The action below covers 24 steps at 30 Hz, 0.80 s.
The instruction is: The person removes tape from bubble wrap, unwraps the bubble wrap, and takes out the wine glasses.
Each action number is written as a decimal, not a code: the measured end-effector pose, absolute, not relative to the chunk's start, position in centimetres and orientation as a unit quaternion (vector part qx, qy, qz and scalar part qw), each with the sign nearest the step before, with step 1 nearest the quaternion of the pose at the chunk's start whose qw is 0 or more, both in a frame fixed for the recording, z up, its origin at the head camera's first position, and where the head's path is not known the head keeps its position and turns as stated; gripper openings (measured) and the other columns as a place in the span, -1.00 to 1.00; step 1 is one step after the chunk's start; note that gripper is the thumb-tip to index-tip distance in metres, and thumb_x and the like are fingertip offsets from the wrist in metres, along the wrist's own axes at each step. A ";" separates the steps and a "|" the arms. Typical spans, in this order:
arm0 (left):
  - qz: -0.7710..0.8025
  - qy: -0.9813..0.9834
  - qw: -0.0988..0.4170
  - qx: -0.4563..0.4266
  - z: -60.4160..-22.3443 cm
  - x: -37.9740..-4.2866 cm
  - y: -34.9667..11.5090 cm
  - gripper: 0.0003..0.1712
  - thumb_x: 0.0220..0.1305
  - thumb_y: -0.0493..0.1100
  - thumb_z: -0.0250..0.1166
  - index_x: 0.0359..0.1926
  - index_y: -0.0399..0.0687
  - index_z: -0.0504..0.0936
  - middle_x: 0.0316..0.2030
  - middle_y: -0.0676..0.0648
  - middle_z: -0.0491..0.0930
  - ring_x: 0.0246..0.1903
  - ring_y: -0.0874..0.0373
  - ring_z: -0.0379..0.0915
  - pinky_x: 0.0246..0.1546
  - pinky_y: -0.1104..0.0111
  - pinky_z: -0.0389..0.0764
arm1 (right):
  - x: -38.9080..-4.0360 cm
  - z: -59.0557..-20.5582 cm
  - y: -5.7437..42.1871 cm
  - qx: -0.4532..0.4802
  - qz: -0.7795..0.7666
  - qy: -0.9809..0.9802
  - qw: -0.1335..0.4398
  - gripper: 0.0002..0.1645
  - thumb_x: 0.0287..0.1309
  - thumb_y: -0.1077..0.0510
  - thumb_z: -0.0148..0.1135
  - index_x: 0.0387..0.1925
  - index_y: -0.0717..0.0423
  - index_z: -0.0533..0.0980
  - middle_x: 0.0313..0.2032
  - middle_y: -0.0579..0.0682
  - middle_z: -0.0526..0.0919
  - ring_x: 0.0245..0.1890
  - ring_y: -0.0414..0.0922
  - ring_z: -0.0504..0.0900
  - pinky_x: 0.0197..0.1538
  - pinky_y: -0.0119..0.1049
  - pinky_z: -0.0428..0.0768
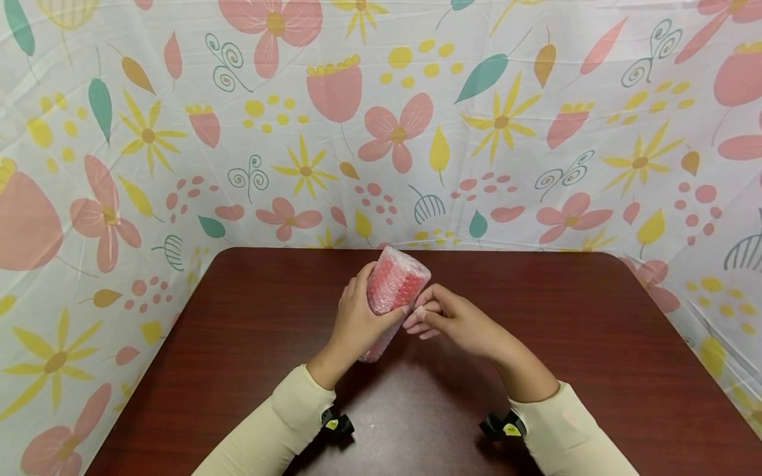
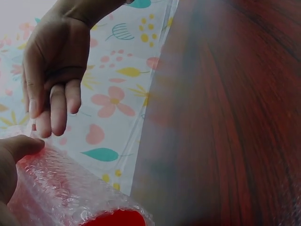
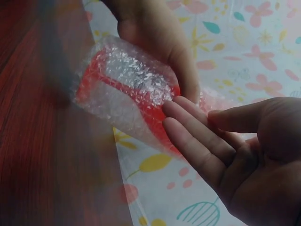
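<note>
A long red and whitish object wrapped in clear bubble wrap (image 1: 397, 281) is held tilted above the table. My left hand (image 1: 356, 316) grips it from the left side, its thumb lying across the near face. Beside it on the right is my right hand (image 1: 455, 320), its thumb and forefinger tips together at the side of the wrap, pinching its edge. The other right-hand fingers (image 3: 200, 146) are extended. In the left wrist view the bubble wrap (image 2: 70, 183) shows a bright red end. What lies inside the wrap is blurred by the bubbles.
A dark reddish-brown wooden table (image 1: 238, 383) lies under both hands. Behind it and along its sides hangs a white cloth (image 1: 333, 165) printed with flowers and leaves. Black straps with yellow labels are worn at the left wrist (image 1: 337, 423) and right wrist (image 1: 503, 426).
</note>
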<state>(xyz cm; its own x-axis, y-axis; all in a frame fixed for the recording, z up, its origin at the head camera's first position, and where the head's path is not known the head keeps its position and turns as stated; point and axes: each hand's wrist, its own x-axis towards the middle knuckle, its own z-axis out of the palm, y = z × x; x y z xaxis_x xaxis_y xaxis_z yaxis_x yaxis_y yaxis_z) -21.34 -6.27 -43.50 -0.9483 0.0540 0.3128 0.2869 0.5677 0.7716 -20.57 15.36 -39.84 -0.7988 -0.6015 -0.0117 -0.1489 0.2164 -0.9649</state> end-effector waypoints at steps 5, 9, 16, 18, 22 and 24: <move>-0.458 -0.875 0.127 -0.094 -43.5 -21.4 -6.3 0.13 -0.05 0.13 0.60 0.49 0.22 0.19 0.14 -0.13 0.49 0.11 -0.06 0.41 0.11 -0.02 0.43 | -20.7 -39.8 15.3 -0.227 -0.559 0.777 0.178 -0.75 0.53 0.20 -0.01 0.02 0.35 0.30 -0.13 0.32 0.75 -0.16 0.13 0.79 -0.12 -0.02 0.74; -0.458 -0.875 0.125 -0.096 -43.6 -21.4 -6.3 0.12 -0.05 0.14 0.59 0.49 0.23 0.19 0.16 -0.13 0.49 0.12 -0.06 0.41 0.13 -0.03 0.43 | -20.8 -39.9 15.4 -0.225 -0.553 0.786 0.162 -0.77 0.52 0.20 0.01 0.00 0.32 0.33 -0.34 0.25 0.75 -0.33 0.14 0.77 -0.26 -0.04 0.74; -0.463 -0.873 0.116 -0.100 -43.6 -21.3 -6.2 0.12 -0.04 0.18 0.57 0.50 0.22 0.18 0.20 -0.11 0.48 0.14 -0.04 0.41 0.13 -0.02 0.46 | -20.8 -40.0 15.2 -0.238 -0.569 0.773 0.149 -0.82 0.47 0.25 0.05 -0.06 0.34 0.34 -0.35 0.27 0.71 -0.31 0.04 0.78 -0.24 0.02 0.74; -0.465 -0.873 0.108 -0.101 -43.5 -21.3 -6.2 0.12 -0.03 0.18 0.57 0.50 0.22 0.18 0.22 -0.11 0.47 0.15 -0.04 0.41 0.14 -0.03 0.47 | -20.8 -40.0 15.1 -0.234 -0.571 0.774 0.143 -0.80 0.45 0.24 0.10 -0.09 0.33 0.35 -0.39 0.25 0.69 -0.35 0.00 0.78 -0.26 -0.01 0.74; -0.467 -0.873 0.099 -0.102 -43.5 -21.1 -6.1 0.13 -0.03 0.18 0.56 0.51 0.22 0.17 0.25 -0.12 0.45 0.17 -0.05 0.40 0.15 -0.02 0.48 | -20.6 -40.0 14.9 -0.228 -0.569 0.779 0.132 -0.82 0.45 0.26 0.09 -0.10 0.35 0.35 -0.42 0.24 0.69 -0.38 -0.01 0.78 -0.29 -0.08 0.74; -0.471 -0.870 0.099 -0.106 -43.6 -21.1 -6.0 0.13 -0.02 0.17 0.57 0.51 0.19 0.16 0.26 -0.13 0.43 0.18 -0.05 0.40 0.16 -0.02 0.49 | -20.5 -40.0 14.8 -0.226 -0.570 0.779 0.131 -0.83 0.46 0.27 0.07 -0.10 0.35 0.35 -0.40 0.24 0.70 -0.36 0.00 0.78 -0.28 -0.08 0.74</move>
<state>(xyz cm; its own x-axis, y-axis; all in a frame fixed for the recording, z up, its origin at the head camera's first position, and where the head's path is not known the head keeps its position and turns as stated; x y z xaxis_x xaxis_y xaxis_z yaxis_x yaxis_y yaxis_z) -21.13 -6.04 -43.57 -0.9581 0.0915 0.2715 0.2773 0.5347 0.7983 -20.53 14.80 -40.02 -0.8639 -0.5008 0.0539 -0.2033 0.2488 -0.9470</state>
